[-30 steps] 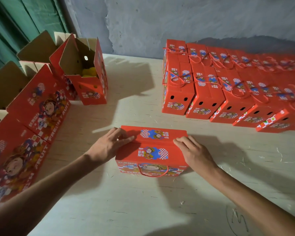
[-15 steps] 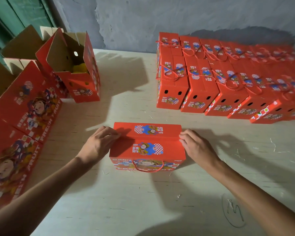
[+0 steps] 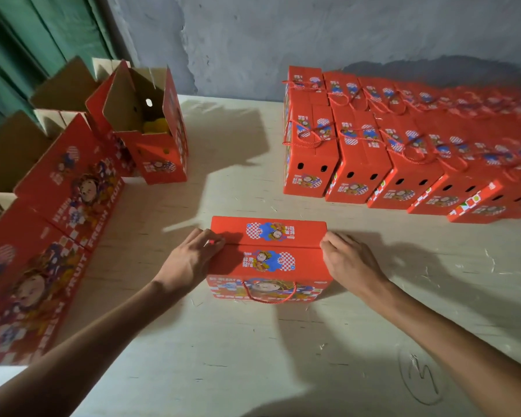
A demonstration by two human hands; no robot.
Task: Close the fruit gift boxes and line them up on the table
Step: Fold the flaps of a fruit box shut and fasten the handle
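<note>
While both hands frame it from either side, a red fruit gift box (image 3: 268, 257) sits at the centre of the frame on a pale wooden table (image 3: 253, 356). Its two top flaps are folded down flat and meet along a seam running left to right, each printed with a blue and checkered cartoon emblem. A red cord handle (image 3: 268, 293) droops over the box's near face.

At the box's left end, the left hand (image 3: 193, 260) rests with its fingers curled over the top edge near the seam. At the right end, the right hand (image 3: 349, 260) does the same, its bent fingers hooked on the top corner. Both bare forearms stretch in from the bottom corners of the frame.

Toward the upper right, closed boxes (image 3: 388, 164) of the same design stand side by side in rows, touching one another, their cord handles lying across their lids and two small holes in each near end. They are well apart from the centre box.

Along the left edge, open boxes (image 3: 57, 206) stand with brown cardboard flaps raised. One open box (image 3: 154, 136) in the upper left shows something yellow inside.

A grey wall (image 3: 313, 40) fills the top of the frame.
</note>
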